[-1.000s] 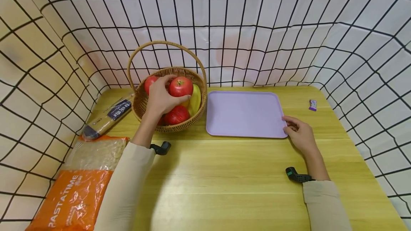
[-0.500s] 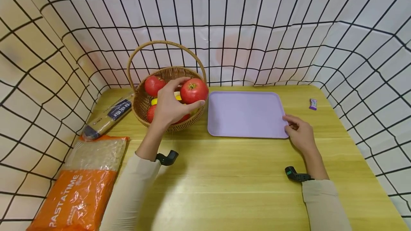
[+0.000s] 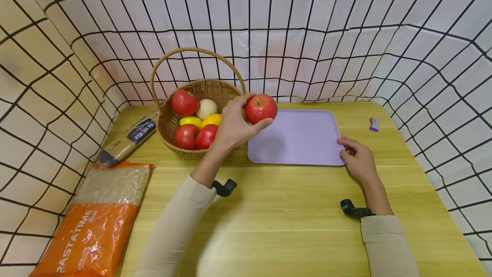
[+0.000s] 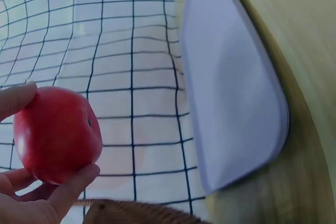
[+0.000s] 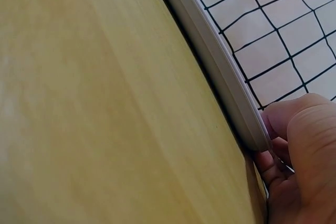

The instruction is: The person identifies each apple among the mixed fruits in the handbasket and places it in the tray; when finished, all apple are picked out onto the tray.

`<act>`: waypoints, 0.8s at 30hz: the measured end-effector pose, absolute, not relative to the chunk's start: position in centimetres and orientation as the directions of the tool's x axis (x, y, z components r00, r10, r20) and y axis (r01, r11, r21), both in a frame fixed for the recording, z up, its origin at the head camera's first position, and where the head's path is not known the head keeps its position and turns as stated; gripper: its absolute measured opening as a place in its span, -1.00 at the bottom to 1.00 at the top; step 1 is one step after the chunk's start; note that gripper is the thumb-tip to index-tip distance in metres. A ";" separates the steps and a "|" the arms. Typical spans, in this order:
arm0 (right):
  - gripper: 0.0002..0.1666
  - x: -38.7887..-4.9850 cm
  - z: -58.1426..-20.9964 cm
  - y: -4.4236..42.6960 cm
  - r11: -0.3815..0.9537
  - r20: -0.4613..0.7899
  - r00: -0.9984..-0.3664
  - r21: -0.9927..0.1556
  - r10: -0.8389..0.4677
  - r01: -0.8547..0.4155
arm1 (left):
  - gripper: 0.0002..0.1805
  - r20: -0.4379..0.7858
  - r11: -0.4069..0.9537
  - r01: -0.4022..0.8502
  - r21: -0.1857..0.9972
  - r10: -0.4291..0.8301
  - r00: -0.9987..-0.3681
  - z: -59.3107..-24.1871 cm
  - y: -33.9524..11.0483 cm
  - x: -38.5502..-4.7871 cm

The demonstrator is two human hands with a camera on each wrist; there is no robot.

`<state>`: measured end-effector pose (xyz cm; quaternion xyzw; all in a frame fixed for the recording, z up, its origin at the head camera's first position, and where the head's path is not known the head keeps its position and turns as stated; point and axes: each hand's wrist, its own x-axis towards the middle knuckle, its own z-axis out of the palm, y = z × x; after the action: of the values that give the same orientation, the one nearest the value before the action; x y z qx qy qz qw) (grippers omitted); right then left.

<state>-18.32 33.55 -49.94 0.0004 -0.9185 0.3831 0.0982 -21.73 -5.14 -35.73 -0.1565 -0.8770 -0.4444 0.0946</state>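
Note:
My left hand [image 3: 235,125] holds a red apple [image 3: 261,108] between thumb and fingers, in the air over the left end of a lilac tray [image 3: 307,136]. In the left wrist view the apple [image 4: 58,135] is gripped from the side, apart from the tray [image 4: 231,77]. At the tray's near right corner, my right hand [image 3: 361,161] pinches the rim; the right wrist view has the thumb over the edge and fingers lower down. A wicker basket [image 3: 217,86] left of the tray contains red apples [image 3: 185,102], yellow fruit [image 3: 190,121] and a pale round fruit [image 3: 206,109], partly hidden by my left hand.
On the left lie an orange PASTATIME bag [image 3: 92,230] and a pasta packet [image 3: 127,142] beside the basket. A small purple wrapped sweet [image 3: 374,124] is at the right. The basket's tall handle [image 3: 197,49] arches up. Grid-patterned cloth encloses the table's back and sides.
My left hand has lifted the apple out of the basket and carried it right, over the tray's left end. More fruit in the basket now shows. The right hand stays at the tray corner.

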 end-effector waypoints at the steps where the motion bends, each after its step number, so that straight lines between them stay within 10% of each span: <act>1: -0.58 -18.3 -49.9 33.6 0.706 0.180 -0.981 -0.705 0.077 -0.074 | -0.13 0.294 0.551 0.350 0.757 0.192 -0.936 -35.9 -4.8 -21.8; 24: -0.61 -18.5 -50.5 33.5 0.706 0.182 -0.981 -0.704 0.071 -0.079 | -0.07 0.188 0.552 0.171 0.816 0.026 -0.982 -43.0 1.8 -26.6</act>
<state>-18.50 33.51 -50.47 0.0022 -0.9183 0.3836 0.0981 -26.55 1.81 -43.00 -0.0562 -0.8775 -0.4700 0.0768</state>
